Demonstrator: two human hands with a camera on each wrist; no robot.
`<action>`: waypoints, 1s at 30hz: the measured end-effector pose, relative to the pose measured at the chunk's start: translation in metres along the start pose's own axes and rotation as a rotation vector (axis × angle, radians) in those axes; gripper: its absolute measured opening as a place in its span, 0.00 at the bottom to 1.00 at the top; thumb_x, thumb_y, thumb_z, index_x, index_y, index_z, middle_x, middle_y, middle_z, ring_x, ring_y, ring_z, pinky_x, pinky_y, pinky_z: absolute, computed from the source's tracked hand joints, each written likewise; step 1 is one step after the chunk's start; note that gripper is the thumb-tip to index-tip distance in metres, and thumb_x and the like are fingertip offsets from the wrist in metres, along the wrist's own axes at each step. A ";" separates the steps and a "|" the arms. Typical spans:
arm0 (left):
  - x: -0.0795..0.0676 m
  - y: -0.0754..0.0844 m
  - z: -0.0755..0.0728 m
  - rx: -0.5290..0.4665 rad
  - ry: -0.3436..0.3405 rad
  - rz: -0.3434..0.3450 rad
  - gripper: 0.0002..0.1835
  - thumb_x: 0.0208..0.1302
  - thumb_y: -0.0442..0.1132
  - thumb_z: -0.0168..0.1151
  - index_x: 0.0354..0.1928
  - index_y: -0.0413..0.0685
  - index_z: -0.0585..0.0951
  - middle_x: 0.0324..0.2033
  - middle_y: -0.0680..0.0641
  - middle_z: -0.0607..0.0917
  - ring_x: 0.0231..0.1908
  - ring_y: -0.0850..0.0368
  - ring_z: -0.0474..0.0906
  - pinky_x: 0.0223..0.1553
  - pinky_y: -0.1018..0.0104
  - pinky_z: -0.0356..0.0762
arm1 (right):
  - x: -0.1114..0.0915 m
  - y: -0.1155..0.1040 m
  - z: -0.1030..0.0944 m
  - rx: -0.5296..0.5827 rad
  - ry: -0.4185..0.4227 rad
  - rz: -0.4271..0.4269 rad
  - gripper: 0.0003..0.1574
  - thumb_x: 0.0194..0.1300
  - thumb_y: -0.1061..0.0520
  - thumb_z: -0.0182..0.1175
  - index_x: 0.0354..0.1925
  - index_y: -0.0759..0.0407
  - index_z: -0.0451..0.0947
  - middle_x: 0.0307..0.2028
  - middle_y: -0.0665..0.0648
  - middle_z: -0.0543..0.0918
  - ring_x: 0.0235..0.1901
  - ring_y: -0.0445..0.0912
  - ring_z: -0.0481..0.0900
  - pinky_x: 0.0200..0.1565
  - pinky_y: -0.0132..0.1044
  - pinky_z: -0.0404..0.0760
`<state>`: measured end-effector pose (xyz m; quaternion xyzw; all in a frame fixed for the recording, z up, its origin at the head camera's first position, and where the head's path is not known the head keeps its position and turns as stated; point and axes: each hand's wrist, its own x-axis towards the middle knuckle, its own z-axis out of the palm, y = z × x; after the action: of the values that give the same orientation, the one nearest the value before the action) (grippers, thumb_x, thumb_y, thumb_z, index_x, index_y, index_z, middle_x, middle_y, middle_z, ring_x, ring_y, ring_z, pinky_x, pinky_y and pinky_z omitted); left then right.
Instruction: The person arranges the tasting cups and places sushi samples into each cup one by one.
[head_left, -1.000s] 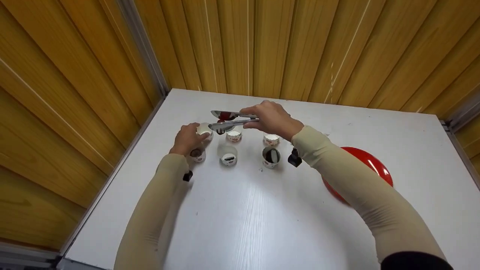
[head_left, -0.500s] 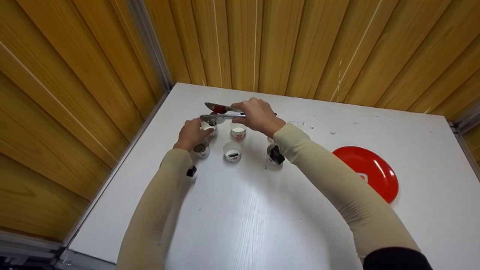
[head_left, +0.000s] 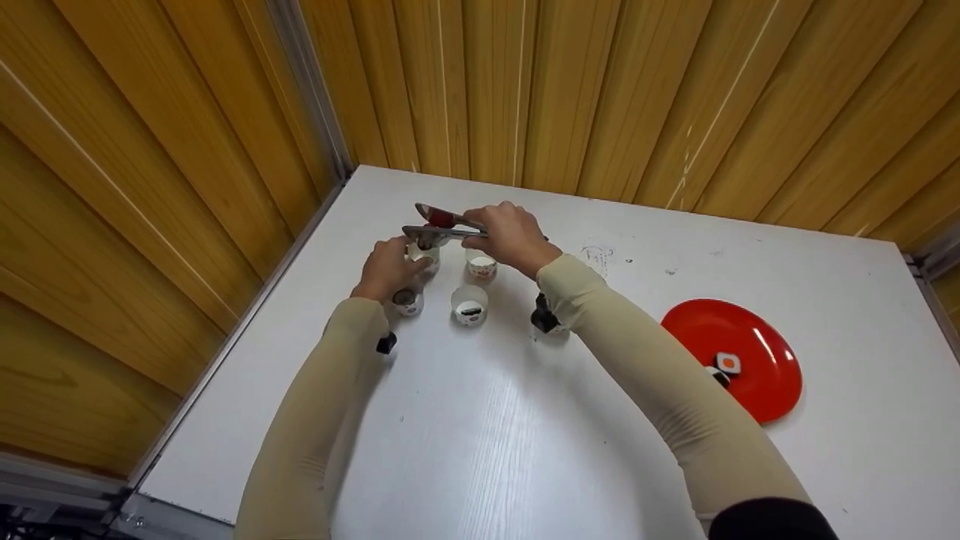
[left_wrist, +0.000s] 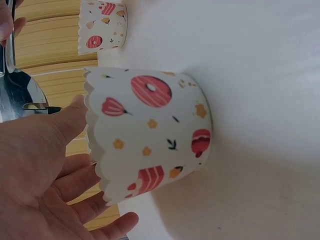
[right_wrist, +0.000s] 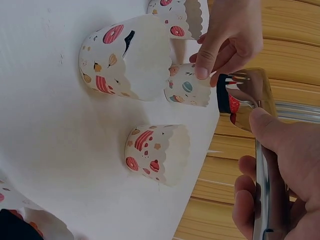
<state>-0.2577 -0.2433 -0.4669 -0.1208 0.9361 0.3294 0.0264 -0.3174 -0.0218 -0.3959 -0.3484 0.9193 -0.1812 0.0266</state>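
Observation:
My right hand (head_left: pixel 510 238) grips metal tongs (right_wrist: pixel 265 185) above the back-left paper cup (right_wrist: pixel 187 90). Between the tong ends is a small black-wrapped piece with a red top (right_wrist: pixel 234 104), which looks like a toy sushi roll. My left hand (head_left: pixel 386 270) holds that cup near its rim, thumb on the side facing the right wrist camera. A printed cup with a scalloped edge (left_wrist: pixel 150 135) fills the left wrist view and covers part of the left fingers. Just in front of the left hand, a front-left cup (head_left: pixel 407 301) contains something dark.
Other cups stand nearby: a back one (head_left: pixel 481 265) and a front one (head_left: pixel 470 311) with a dark piece inside. A red plate (head_left: pixel 772 390) at the right carries sushi pieces (head_left: pixel 727 364). Wooden panels (head_left: pixel 570 97) rise behind the white table (head_left: pixel 465 450).
My right hand has carried the tongs left and back until their ends hang over the back-left cup. The left hand keeps its place at that cup. The plate has come into fuller view.

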 end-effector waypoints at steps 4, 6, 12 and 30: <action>0.000 -0.001 0.001 0.024 0.017 0.024 0.29 0.71 0.52 0.67 0.68 0.45 0.77 0.63 0.39 0.81 0.64 0.41 0.76 0.64 0.46 0.72 | 0.000 0.001 0.002 -0.005 0.003 -0.001 0.27 0.69 0.45 0.69 0.63 0.50 0.82 0.53 0.53 0.87 0.43 0.49 0.79 0.47 0.48 0.81; 0.000 -0.001 0.002 0.036 0.031 0.039 0.28 0.71 0.52 0.67 0.66 0.45 0.78 0.62 0.39 0.81 0.63 0.41 0.77 0.64 0.47 0.72 | 0.000 0.002 0.003 -0.004 0.002 -0.006 0.27 0.69 0.45 0.69 0.63 0.51 0.82 0.53 0.54 0.87 0.43 0.49 0.81 0.47 0.47 0.82; -0.001 0.000 0.004 0.031 0.041 0.027 0.27 0.70 0.53 0.67 0.64 0.44 0.79 0.59 0.40 0.83 0.61 0.42 0.78 0.63 0.48 0.73 | -0.001 0.004 0.006 0.018 -0.005 -0.017 0.28 0.68 0.46 0.70 0.63 0.53 0.82 0.52 0.54 0.88 0.42 0.48 0.82 0.47 0.47 0.83; 0.001 0.001 0.006 -0.034 0.025 0.023 0.21 0.71 0.50 0.68 0.58 0.44 0.82 0.54 0.44 0.85 0.59 0.46 0.78 0.66 0.47 0.68 | -0.003 0.013 0.005 0.036 -0.007 0.010 0.30 0.66 0.41 0.70 0.61 0.51 0.82 0.49 0.52 0.88 0.42 0.51 0.78 0.43 0.49 0.79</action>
<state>-0.2587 -0.2389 -0.4715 -0.1149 0.9318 0.3442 0.0087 -0.3228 -0.0125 -0.4058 -0.3439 0.9175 -0.1962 0.0369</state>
